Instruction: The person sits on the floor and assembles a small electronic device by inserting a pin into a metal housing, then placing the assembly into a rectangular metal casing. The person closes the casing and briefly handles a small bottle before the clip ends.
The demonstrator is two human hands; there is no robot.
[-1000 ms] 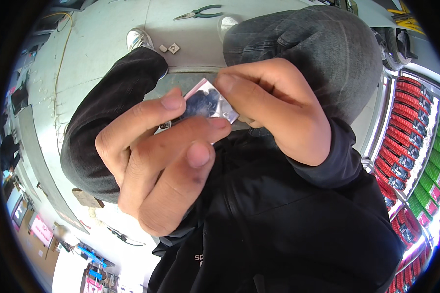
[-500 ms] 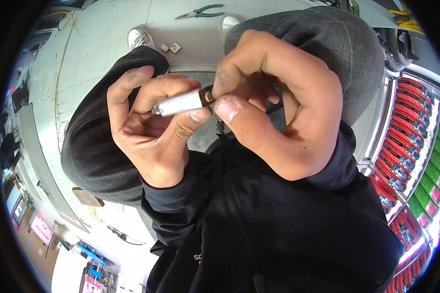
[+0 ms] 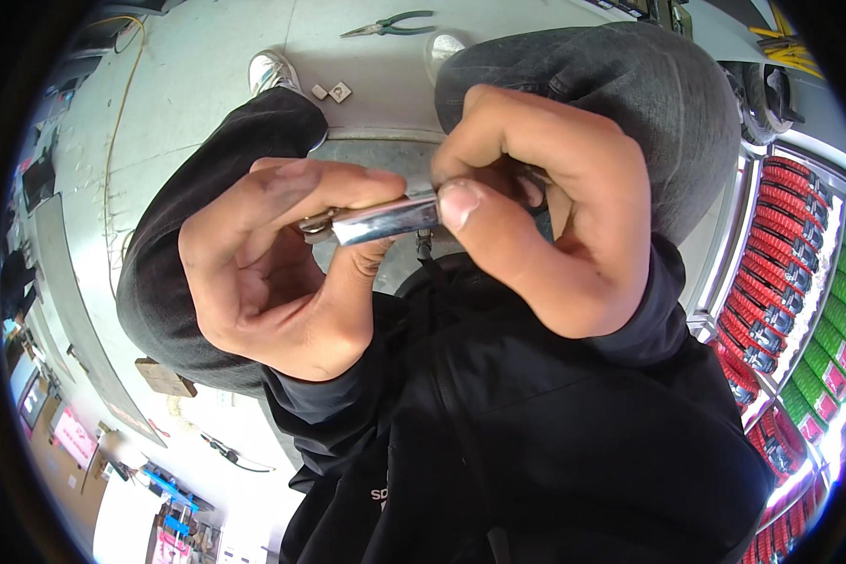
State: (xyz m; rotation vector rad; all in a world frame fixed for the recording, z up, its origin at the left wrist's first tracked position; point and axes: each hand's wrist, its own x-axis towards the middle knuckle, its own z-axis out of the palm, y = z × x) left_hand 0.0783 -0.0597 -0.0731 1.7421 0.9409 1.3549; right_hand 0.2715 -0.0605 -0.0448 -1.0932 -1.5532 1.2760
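Both hands are raised close under the camera, above the person's lap. The left hand (image 3: 273, 273) pinches one end of a small shiny metal piece (image 3: 381, 218) between thumb and forefinger; the right hand (image 3: 536, 207) is curled over the other end, its thumb pressed flat against the metal.

Compared with one second ago, the piece now presents as a narrow bright bar seen edge-on, where it then showed a broad flat face between the fingertips. Half a second ago it was already turned on edge; since then the grip has shifted little, though the left hand has opened slightly at the palm and the piece lies more level. In judgement, the work has passed from looking the piece over to working on one of its ends, with both hands now clamped to it.

Not determinable: what the piece is; a small ring or loop shows at its left end, half covered by the left forefinger. The right end is hidden inside the right fist, and whether that hand also holds a second part or tool cannot be told.

On the pale floor (image 3: 207, 113) beyond the knees lie green-handled pliers (image 3: 390, 23) and two small square pieces (image 3: 331, 92), well apart from the hands. Racks of red and green items (image 3: 799, 273) bend along the right rim, too distorted to identify.
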